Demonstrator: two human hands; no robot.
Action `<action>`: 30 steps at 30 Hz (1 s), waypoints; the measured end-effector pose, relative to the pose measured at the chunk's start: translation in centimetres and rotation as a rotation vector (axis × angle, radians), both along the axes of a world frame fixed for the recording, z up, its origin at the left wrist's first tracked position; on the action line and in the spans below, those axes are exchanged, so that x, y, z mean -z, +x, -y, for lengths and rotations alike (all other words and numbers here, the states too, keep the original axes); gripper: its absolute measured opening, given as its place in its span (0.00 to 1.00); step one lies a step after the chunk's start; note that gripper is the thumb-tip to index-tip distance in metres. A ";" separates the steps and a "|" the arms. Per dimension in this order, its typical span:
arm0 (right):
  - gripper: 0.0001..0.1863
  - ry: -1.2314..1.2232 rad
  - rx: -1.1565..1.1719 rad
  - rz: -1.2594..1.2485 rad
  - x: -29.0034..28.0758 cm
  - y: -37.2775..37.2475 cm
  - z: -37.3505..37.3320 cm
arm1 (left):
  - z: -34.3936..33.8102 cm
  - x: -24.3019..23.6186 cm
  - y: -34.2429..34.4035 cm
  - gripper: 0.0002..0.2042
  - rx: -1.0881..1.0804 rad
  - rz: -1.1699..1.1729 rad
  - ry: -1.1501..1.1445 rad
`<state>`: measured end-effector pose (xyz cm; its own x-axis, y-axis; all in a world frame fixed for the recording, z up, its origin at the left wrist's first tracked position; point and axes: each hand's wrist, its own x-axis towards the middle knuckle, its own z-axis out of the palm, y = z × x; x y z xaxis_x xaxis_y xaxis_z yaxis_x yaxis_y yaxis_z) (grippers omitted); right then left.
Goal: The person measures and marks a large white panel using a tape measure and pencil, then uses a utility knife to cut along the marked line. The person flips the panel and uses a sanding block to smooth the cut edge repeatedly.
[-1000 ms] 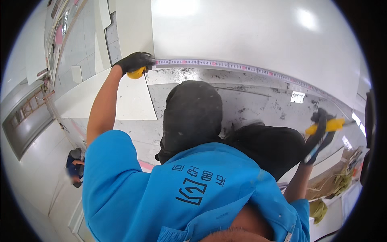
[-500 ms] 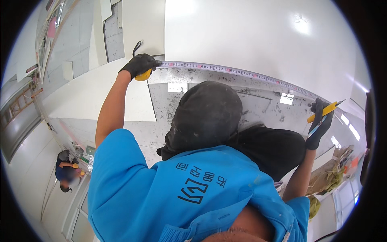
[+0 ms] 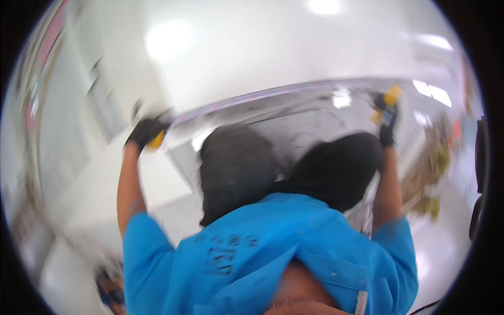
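The picture is blurred by motion. My left hand (image 3: pixel 144 131), in a black glove, is closed on a yellow tape measure (image 3: pixel 155 140) at left of centre. Its blade (image 3: pixel 220 106) stretches rightward along the near edge of a large white panel (image 3: pixel 252 44). My right hand (image 3: pixel 387 118), also gloved, grips a yellow tool (image 3: pixel 392 95) near the blade's right end; whether it touches the blade, I cannot tell. My knees (image 3: pixel 233 173), in dark trousers, are below the tape on the scuffed grey floor (image 3: pixel 304 126).
More white boards (image 3: pixel 142 184) lie at the left. A blurred co-worker (image 3: pixel 110 283) is at the lower left. At the right are a brownish pile (image 3: pixel 428 168) and olive fabric (image 3: pixel 430 207).
The view has swung and blurred. My left hand sits lower and further left in the picture, my right hand higher and further left, so the tape now slopes up to the right.
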<state>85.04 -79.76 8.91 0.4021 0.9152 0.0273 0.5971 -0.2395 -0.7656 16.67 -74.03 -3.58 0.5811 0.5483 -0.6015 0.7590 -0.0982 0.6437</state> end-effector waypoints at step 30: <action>0.18 -0.677 0.738 0.028 20.5 2.3 30.5 | -16.4 -5.4 43.4 0.14 -0.150 0.370 -0.454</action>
<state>87.37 -110.28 -11.56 0.8830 0.2630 -0.3887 0.1391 -0.9376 -0.3186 60.03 -57.60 1.83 0.7322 0.3766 -0.5675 0.4612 0.3389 0.8200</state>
